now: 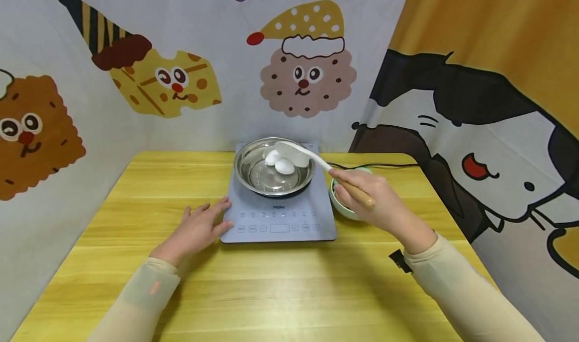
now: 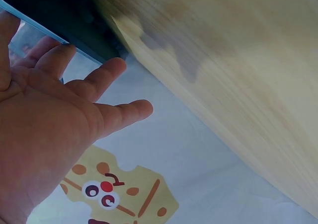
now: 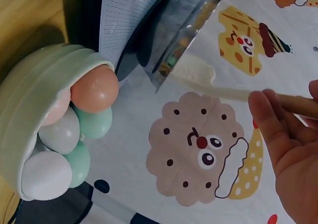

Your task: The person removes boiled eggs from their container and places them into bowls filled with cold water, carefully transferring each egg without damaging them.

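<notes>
My right hand (image 1: 368, 196) grips the wooden handle (image 1: 357, 193) of a white spatula (image 1: 316, 158). The spatula's broad head hangs over the right side of a shiny steel pan (image 1: 244, 178). Two white eggs (image 1: 284, 166) lie in the pan beside the spatula head; whether they touch it I cannot tell. Under the pan is a grey-blue induction cooker (image 1: 280, 219). My left hand (image 1: 199, 230) has its fingers spread, with fingertips at the cooker's left edge. In the left wrist view that hand (image 2: 49, 105) reaches to the cooker's side and dark underside.
A pale green bowl (image 3: 30, 80) stands right of the cooker, partly behind my right hand in the head view. It holds several brown, white and green eggs (image 3: 94, 90). A black cable (image 1: 384, 165) runs along the back of the wooden table (image 1: 271, 291), before a printed curtain (image 1: 181, 10).
</notes>
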Tool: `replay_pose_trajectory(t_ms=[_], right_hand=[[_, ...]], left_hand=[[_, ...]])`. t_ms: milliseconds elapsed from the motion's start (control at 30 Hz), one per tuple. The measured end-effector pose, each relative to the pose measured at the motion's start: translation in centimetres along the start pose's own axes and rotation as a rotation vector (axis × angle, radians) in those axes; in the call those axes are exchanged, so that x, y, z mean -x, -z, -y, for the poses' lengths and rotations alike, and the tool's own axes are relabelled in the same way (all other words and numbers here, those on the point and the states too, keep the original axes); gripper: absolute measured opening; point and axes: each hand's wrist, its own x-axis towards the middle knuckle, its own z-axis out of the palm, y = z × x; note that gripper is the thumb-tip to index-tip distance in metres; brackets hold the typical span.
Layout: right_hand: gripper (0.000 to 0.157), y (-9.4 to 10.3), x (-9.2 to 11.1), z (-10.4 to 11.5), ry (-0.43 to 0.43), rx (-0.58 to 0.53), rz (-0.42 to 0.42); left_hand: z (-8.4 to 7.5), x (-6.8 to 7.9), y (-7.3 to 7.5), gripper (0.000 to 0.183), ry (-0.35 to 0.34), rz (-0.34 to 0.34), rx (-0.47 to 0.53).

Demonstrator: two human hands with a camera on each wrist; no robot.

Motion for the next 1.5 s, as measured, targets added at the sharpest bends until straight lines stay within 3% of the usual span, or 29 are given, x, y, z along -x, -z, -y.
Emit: replay_pose_trajectory(t_ms=[400,500,600,733,800,867,967,1067,1200,1333,1500], right_hand=[[0.040,-0.9,-0.1,1.9,-0.007,-0.249,0.003],[0.033,-1.3,0.1,2.0,-0.073,-0.286,-0.010],[0.027,-1.5,0.5,1.9,-0.300,-0.496,-0.005],[0.033,-2.1,0.6,1.1,-0.809,-0.919,-0.058],[0.036,-2.5,0.4,0.5,-1.037,-1.042,-0.110],[0.034,-2.8,0.3,-0.1,-1.183,-1.133,-0.165],[0.029,-3.1,0.2,-0.6,-1.324,-1.230,-0.238],[0.028,-3.1,0.2,-0.8,-1.370,-1.313,-0.304],[0.030,-2.5,0.2,-0.9,-1.325,-1.345,-0.371],[0.030,-0.8,0.4,-0.9,-1.250,-1.279,-0.392],[0.029,2.8,1.4,-0.4,-1.172,-1.194,-0.417]], left_hand=[[-0.1,0.2,0.1,0.063,0.002,0.000,0.005],[0.0,0.1,0.0,0.063,0.003,0.003,0.012],[0.0,0.1,0.1,0.063,0.002,0.005,0.017],[0.0,0.1,0.1,0.064,0.008,0.005,0.026],[0.1,0.1,0.0,0.064,0.012,0.004,0.029],[0.1,0.1,-0.1,0.064,0.014,0.004,0.030],[0.1,0.1,-0.2,0.064,0.008,0.001,0.031],[0.0,0.1,-0.2,0.064,0.001,-0.003,0.034],[-0.1,0.1,-0.2,0.064,0.000,0.002,0.040],[-0.1,0.1,-0.3,0.064,0.002,0.007,0.044],[0.0,0.2,-0.3,0.064,-0.003,-0.004,0.053]])
